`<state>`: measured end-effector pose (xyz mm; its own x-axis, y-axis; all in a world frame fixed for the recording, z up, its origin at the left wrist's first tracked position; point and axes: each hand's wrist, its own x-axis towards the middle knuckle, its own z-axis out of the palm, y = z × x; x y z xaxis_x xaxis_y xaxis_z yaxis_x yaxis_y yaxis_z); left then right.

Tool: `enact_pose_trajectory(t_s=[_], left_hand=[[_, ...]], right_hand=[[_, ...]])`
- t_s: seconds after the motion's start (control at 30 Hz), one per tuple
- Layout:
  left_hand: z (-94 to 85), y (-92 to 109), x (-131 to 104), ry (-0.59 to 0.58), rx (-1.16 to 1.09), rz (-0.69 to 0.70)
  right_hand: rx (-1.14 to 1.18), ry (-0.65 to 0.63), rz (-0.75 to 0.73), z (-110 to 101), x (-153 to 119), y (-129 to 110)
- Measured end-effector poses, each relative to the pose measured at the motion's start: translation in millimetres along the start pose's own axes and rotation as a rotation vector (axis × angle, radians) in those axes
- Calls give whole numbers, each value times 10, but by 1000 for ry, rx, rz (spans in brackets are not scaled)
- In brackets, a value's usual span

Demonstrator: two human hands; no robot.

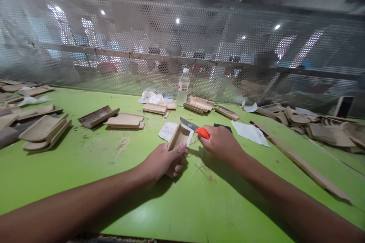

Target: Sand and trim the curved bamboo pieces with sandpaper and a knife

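Note:
My left hand (168, 159) is wrapped round a curved, trough-shaped piece of bamboo (178, 136), tilted with its hollow side showing. To its right, my right hand (221, 141) grips a knife by its orange handle (202, 133). The knife's dark blade (188, 123) points up and left, close to the far end of the bamboo piece; whether it touches cannot be told. Just behind the piece lies a printed paper packet (167, 131). A dark flat object (222, 127) is partly hidden behind my right hand.
On the green table (199, 205), bamboo pieces are stacked at left (45, 133) and heaped at right (327, 125). A long bamboo strip (308, 165) lies on the right. A clear bottle (183, 88) stands at the back before a perforated screen (128, 45). White paper (250, 133) lies right of centre.

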<state>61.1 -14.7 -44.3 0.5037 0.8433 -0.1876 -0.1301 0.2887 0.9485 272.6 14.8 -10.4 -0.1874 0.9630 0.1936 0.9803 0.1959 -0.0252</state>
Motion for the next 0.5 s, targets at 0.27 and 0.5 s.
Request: enact_pose_trajectory(t_s=[0.27,0.5], left_hand=[[-14,-5,3,-41,10,-11],[-22,-24,-4,-50,118,10]], right_hand=[[80,-123,-225,29,-106,-216],[113,-185,-255,-20,-129,-236]])
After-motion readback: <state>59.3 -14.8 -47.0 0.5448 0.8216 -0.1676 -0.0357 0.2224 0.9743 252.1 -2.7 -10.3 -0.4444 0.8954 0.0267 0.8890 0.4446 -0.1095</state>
